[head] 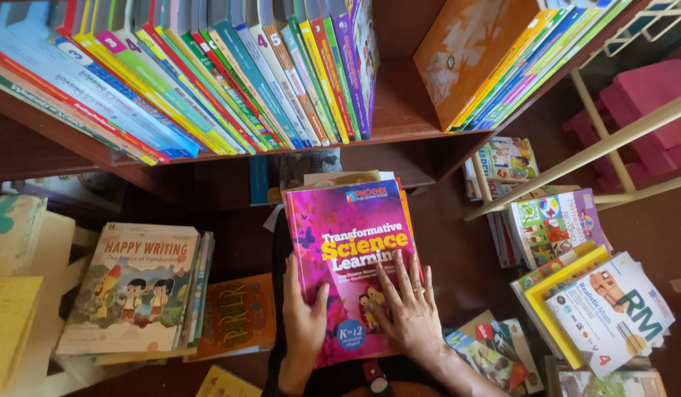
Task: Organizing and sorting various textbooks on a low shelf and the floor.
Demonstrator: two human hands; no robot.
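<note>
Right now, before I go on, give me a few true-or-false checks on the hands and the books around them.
1. Both hands rest on a pink book. True: left hand, right hand.
2. The pink book stands on the shelf. False: it lies flat on a pile below the shelf.
3. A yellow-edged book pile lies right of the hands. True.
4. The right hand is clenched in a fist. False: its fingers are spread flat.

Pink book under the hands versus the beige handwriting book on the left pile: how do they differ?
The pink book is glossy magenta and held by the left hand and right hand; the beige book is pale, cartoon-covered and untouched. Pink lies nearly straight, beige tilted. Both lie face-up atop stacks.
</note>
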